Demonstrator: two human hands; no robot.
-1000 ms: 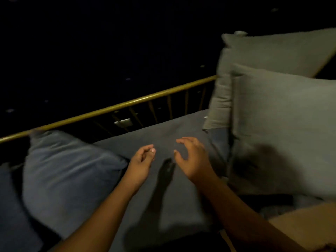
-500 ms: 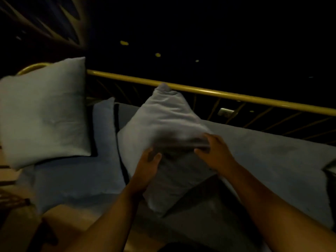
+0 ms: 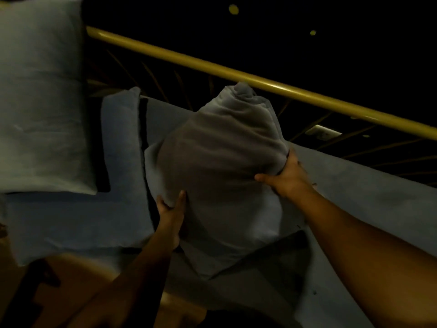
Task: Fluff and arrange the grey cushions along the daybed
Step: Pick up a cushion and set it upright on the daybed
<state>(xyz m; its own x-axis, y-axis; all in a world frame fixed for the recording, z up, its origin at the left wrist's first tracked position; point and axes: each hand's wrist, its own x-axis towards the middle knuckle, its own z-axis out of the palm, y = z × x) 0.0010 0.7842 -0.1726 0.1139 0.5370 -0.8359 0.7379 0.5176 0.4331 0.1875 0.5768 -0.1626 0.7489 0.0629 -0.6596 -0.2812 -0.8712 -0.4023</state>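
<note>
Left hand fingers (image 3: 163, 201): curled into the lower left edge of the grey cushion, thumb pressed on its front face, pinching the fabric.
Right hand fingers: mostly hidden behind the cushion's right side; only the thumb shows, laid across the front, so the clasp is a firm hold on the cover.
Left hand (image 3: 170, 214): bare, forearm rising from the bottom of the view.
Right hand (image 3: 287, 172): bare, higher than the left, forearm running in from the lower right.
Grey cushion (image 3: 220, 166): held between both hands above the daybed mattress, standing on a corner, its top corner bunched and wrinkled just in front of the rail.
Daybed mattress (image 3: 354, 200): grey cover, stretching right and back under the held cushion.
Flat cushion (image 3: 78, 214): lies on the daybed to the left, just beside the held one.
Pale cushion (image 3: 40, 95): propped upright at the far left, resting over the flat cushion's back part.
Brass rail (image 3: 236, 72): runs diagonally behind the mattress, thin spokes below it.
Background: dark, details not readable.
</note>
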